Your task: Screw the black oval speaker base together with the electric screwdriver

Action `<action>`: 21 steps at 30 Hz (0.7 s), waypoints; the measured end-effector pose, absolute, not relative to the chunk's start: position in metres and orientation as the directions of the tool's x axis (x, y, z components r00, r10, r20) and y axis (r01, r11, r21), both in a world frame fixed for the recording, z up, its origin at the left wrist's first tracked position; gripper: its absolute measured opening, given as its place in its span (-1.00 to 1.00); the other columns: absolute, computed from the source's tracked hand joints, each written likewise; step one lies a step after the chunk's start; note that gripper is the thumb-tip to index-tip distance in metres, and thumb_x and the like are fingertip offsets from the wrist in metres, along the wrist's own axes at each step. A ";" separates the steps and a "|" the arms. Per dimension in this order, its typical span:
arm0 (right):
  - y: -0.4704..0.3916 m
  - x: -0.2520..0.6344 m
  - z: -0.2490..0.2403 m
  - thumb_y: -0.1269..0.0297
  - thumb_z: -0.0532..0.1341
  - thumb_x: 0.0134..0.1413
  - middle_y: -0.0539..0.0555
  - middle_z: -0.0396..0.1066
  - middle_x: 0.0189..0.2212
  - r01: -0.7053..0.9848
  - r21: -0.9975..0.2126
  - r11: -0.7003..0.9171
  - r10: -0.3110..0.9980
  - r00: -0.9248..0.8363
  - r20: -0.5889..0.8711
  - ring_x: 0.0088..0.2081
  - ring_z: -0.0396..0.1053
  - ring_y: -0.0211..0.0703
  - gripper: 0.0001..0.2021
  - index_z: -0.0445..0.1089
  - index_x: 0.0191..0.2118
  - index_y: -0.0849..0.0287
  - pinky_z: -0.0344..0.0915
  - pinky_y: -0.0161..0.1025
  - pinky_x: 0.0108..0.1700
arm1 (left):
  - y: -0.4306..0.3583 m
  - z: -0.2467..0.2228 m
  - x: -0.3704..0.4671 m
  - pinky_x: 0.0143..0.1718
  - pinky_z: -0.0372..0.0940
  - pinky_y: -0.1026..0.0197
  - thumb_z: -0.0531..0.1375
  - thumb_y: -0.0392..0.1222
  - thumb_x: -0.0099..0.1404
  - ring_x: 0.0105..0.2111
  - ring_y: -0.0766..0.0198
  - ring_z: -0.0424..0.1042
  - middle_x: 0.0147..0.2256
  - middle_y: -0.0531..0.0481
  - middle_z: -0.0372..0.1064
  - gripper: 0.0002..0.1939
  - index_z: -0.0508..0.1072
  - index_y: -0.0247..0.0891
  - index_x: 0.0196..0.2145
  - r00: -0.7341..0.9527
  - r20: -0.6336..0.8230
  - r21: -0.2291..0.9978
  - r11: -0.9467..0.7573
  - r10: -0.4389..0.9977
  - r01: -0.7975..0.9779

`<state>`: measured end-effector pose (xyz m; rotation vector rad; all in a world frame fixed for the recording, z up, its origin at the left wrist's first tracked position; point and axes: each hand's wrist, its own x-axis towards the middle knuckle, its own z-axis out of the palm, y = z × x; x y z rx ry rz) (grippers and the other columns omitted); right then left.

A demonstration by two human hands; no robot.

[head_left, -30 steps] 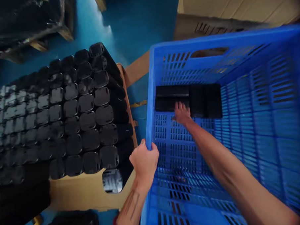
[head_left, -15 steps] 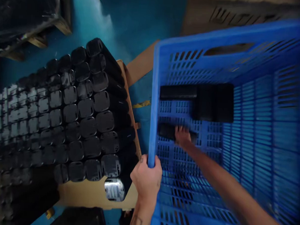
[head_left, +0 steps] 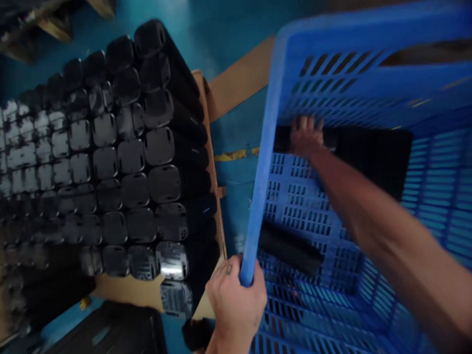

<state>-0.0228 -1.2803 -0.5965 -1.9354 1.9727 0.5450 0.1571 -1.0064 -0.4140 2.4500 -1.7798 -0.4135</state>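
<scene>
My left hand [head_left: 237,289] is closed around the near side rim of a large blue plastic crate [head_left: 263,162]. Deep inside the crate, my right hand [head_left: 307,136] has its fingers over a long black plastic case [head_left: 330,138] by the far wall. To the right of that case lie more black cases [head_left: 372,157], partly covered by my forearm. Another black case [head_left: 291,248] rests at a slant on the crate floor, apart from both hands.
Left of the crate, a big stack of black cases [head_left: 134,188] stands in rows on cardboard [head_left: 129,291]. A cardboard flap [head_left: 242,75] sticks out toward the crate. Wooden pallet parts [head_left: 57,28] show at the upper left. A dark bin [head_left: 123,331] sits at the bottom.
My right hand has left the loose case on the crate floor, now more slanted, and moved to the case by the far wall. My left hand keeps its hold on the rim.
</scene>
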 end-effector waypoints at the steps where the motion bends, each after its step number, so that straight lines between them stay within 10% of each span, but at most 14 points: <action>1: -1.287 -0.025 -0.601 0.23 0.13 0.33 0.28 -0.34 0.32 -0.998 0.062 0.013 -0.890 -0.040 -0.455 0.38 -0.32 0.10 -0.24 -0.27 0.46 0.29 -0.21 0.18 0.47 | -1.007 -0.413 0.157 -0.47 0.27 0.22 0.16 -0.13 0.28 -0.56 0.19 0.50 -0.61 0.06 0.43 -0.77 0.41 -0.15 -0.53 0.272 -0.146 0.249 -0.301 -0.951 -0.921; 10: -1.267 -0.033 -0.616 0.17 0.24 0.25 0.29 -0.17 0.27 -0.989 0.144 -0.013 -0.900 -0.051 -0.433 0.27 -0.05 0.01 -0.23 -0.13 0.43 0.25 0.13 0.03 0.37 | -1.007 -0.412 0.156 -0.46 0.31 0.24 0.18 -0.16 0.29 -0.56 0.22 0.51 -0.60 0.07 0.44 -0.80 0.41 -0.17 -0.50 0.282 -0.136 0.302 -0.311 -0.950 -0.901; 13: -1.277 -0.031 -0.618 0.20 0.18 0.30 0.26 -0.18 0.28 -0.988 0.148 -0.035 -0.882 -0.039 -0.469 0.35 -0.22 0.05 -0.37 0.01 0.37 0.33 -0.12 0.15 0.46 | -1.009 -0.411 0.158 -0.46 0.30 0.24 0.18 -0.13 0.29 -0.56 0.22 0.51 -0.61 0.07 0.45 -0.79 0.43 -0.17 -0.50 0.279 -0.149 0.270 -0.311 -0.949 -0.911; 21: -1.159 -0.031 -0.609 0.12 0.27 0.22 0.25 -0.02 0.19 -0.989 -0.032 -0.146 -0.719 0.128 -0.683 0.27 -0.03 0.00 -0.39 0.15 0.27 0.32 0.06 0.12 0.40 | -1.011 -0.409 0.154 -0.49 0.27 0.21 0.21 -0.10 0.24 -0.55 0.16 0.52 -0.62 0.06 0.45 -0.77 0.45 -0.18 -0.54 0.349 -0.173 0.136 -0.373 -0.921 -0.918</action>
